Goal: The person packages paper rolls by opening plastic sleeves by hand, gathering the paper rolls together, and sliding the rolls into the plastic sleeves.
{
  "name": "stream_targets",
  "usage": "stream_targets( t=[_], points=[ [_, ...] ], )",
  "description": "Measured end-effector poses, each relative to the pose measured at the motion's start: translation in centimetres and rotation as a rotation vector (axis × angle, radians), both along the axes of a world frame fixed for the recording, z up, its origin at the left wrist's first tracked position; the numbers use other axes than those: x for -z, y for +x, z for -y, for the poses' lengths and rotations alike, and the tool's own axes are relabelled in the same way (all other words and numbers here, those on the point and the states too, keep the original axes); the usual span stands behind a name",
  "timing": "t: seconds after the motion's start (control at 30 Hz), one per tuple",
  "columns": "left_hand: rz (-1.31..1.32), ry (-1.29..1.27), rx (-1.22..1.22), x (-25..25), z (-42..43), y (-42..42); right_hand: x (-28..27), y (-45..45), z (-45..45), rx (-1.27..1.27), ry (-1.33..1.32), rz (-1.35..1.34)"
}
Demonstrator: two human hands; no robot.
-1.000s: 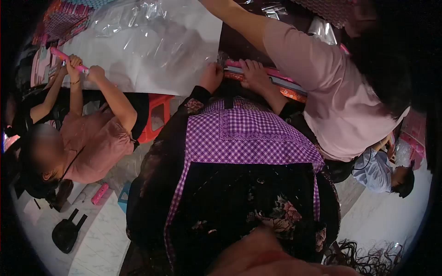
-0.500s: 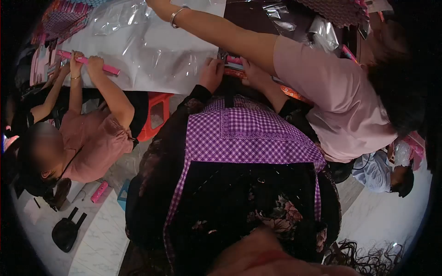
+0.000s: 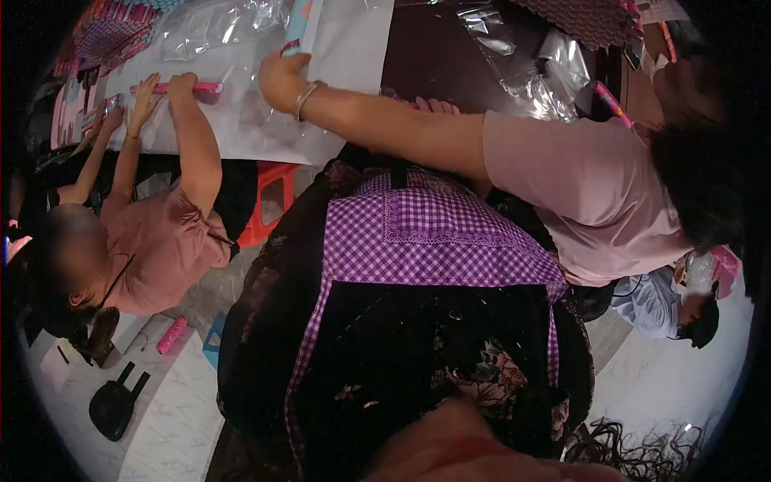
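Only a few fingers of the right hand (image 3: 435, 105) in view, just past the forearm of a pink-shirted coworker (image 3: 598, 181) and over the dark brown counter (image 3: 434, 60). Grip mostly covered by that forearm; cannot tell how far open, or around what. Left hand hidden too, likewise impossible to judge.

Near both sleeves, at the end of the coworker's bare, bangled arm: a light-blue patterned roll (image 3: 297, 30), upper end cut off by the frame edge, lower end at the fingers, above a white sheet (image 3: 349, 48). Clear plastic film (image 3: 217, 34) crumpled on the sheet; shiny clear wrappers (image 3: 562, 68) on the brown part.

Farther left, both hands of another coworker (image 3: 161, 249) on a pink roll (image 3: 197, 88), level across the sheet. Honeycomb-textured stacks (image 3: 116, 36) at the far corner. Print on rolls and packaging too small and blurred to read. Purple gingham apron (image 3: 450, 233) with lace-like trim over black floral clothing; red plastic stool (image 3: 269, 201) beside the counter.
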State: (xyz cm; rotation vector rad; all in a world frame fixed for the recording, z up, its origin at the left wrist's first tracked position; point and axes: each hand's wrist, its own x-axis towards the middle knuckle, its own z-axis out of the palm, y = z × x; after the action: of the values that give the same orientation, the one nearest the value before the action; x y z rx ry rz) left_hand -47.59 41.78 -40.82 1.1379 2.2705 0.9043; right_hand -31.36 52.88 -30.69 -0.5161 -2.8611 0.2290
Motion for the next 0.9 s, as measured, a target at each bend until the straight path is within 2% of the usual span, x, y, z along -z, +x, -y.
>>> stream_targets(
  t=[0.07,0.1,0.3,0.47,0.53,0.57,0.6,0.67,0.7,0.9],
  points=[
    [-0.008,-0.011,0.017,0.2,0.1,-0.2,0.2,0.0,0.8,-0.002,0.108,-0.112],
    [-0.010,-0.015,0.026,0.2,0.0,-0.2,0.2,-0.4,-0.1,-0.015,-0.023,0.162],
    [-0.001,-0.012,0.043,-0.7,0.0,0.0,-0.2,-1.3,0.1,-0.007,-0.136,0.082],
    [0.022,0.034,0.058,-2.2,0.6,0.1,-0.4,-2.4,-1.0,-0.101,-0.196,0.217],
    [0.055,0.066,0.036,-2.9,0.9,-0.1,-0.7,-1.1,-1.6,-0.106,-0.244,0.294],
    [0.204,0.055,-0.028,-3.5,1.0,-0.2,-0.7,-0.9,-1.6,-0.112,-0.250,0.319],
    [0.204,0.052,-0.027,-3.6,1.1,-0.2,-0.5,-0.8,-1.5,-0.116,-0.246,0.337],
    [0.230,0.121,-0.181,-3.9,1.4,-0.2,-0.3,-0.8,-1.5,-0.105,-0.214,0.342],
    [0.254,0.093,-0.203,-5.5,1.7,0.0,-0.3,-0.7,-1.4,-0.096,-0.178,0.344],
    [0.116,-0.085,-0.062,-6.1,2.7,0.8,-0.3,-0.7,-1.6,-0.128,-0.148,0.312]
  ],
)
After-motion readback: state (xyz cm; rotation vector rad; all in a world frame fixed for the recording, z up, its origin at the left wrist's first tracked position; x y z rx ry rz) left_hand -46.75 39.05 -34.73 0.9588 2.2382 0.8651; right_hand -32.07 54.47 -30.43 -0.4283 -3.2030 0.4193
